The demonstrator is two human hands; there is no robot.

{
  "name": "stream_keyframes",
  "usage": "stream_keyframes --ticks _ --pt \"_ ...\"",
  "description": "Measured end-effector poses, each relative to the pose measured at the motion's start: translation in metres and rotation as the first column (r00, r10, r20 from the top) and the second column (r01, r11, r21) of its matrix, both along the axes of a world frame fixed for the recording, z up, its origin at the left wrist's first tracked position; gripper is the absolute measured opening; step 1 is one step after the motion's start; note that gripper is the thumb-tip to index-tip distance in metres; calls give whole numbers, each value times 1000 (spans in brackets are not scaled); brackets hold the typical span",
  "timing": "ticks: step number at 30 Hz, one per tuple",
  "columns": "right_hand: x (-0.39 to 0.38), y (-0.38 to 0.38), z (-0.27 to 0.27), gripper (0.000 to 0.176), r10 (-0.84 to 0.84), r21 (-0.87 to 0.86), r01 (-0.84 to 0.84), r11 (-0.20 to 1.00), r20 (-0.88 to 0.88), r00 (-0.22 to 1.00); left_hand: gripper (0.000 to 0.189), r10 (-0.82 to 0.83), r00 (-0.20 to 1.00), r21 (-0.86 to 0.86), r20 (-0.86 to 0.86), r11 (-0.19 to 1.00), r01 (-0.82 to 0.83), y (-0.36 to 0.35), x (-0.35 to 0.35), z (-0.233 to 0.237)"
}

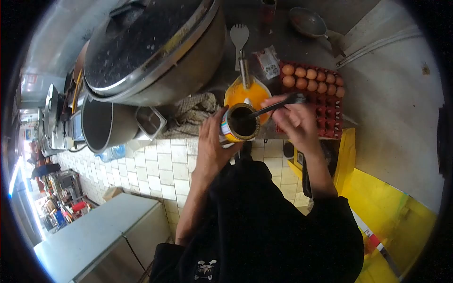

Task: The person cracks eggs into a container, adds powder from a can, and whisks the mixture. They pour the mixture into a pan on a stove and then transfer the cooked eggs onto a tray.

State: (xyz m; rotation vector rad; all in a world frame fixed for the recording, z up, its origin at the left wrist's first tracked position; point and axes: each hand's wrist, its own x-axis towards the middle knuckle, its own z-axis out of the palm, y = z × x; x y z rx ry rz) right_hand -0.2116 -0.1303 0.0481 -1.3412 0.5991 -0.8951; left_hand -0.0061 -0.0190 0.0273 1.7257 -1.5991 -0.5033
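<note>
In the head view, both forearms reach forward from a black-clad torso to the near edge of the bench (283,45). The left hand (213,144) is raised with the wrist bent back. Its fingers and thumb are wrapped around the side of an open can (238,123) with a yellow label, held upright just over the near edge. The inside of the can looks dark.

The right hand (293,120) sits just to the right of the can, its fingers curled closed around the handle of a dark utensil (273,107). The handle slants down to the left into the can's mouth, and its tip is lost in the dark contents.

Just behind the can stands a bowl (247,94) of orange liquid with a metal handle resting in it. To the right, a red egg tray (328,115) carries brown eggs (311,78) in its far rows. A crumpled cloth (191,113) lies to the left of the bowl. Beyond the cloth, a large lidded pot (155,52) fills the far left of the bench. A pale spatula (239,35), a small packet (268,61) and a ladle (309,22) lie toward the far edge.
</note>
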Motion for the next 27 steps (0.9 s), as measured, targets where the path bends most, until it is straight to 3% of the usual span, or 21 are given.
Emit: stream_keyframes --ticks 2,5,6,9,10,11,12,16,18,21,24,27 --pt "11 2 4 59 -53 -163 41 986 -70 996 88 -31 999 -29 20 999 32 -12 -7 5" --pt "19 -3 14 86 -25 -264 -20 964 -166 986 86 -64 998 -81 -20 995 62 -36 -20 12" --pt "19 -8 19 84 -79 -360 -10 933 -233 969 90 -80 996 -68 -34 995 77 -46 -21 14" --pt "15 -42 14 80 -148 -261 101 960 -166 975 105 -30 997 -170 -69 985 17 -74 -34 22" --pt "15 -60 23 75 -253 -320 190 928 -168 953 111 -29 1000 -156 -8 987 28 -79 -34 30" --pt "17 -82 15 73 -287 -166 281 945 -10 958 106 -19 1000 -220 -21 975 14 -81 -32 43" --pt "12 -118 3 74 -417 -391 351 851 -95 904 98 -16 1000 -206 3 978 16 -78 -26 50" --pt "9 -261 -76 78 -647 -626 380 681 -270 713 66 26 999 -149 -32 988 -31 -55 10 34" --pt "7 -318 -122 85 -616 -621 274 734 -440 654 40 92 995 -4 -33 996 -92 -36 27 17" --pt "1 -373 -201 93 -743 -770 315 554 -288 604 33 159 984 87 76 982 -165 8 59 -27" --pt "-4 -367 -189 97 -638 -568 336 751 -494 591 31 325 945 233 40 916 -325 60 77 -54" --pt "25 -333 -124 100 -924 -843 473 257 -70 377 25 505 862 300 -35 828 -473 103 85 -64"
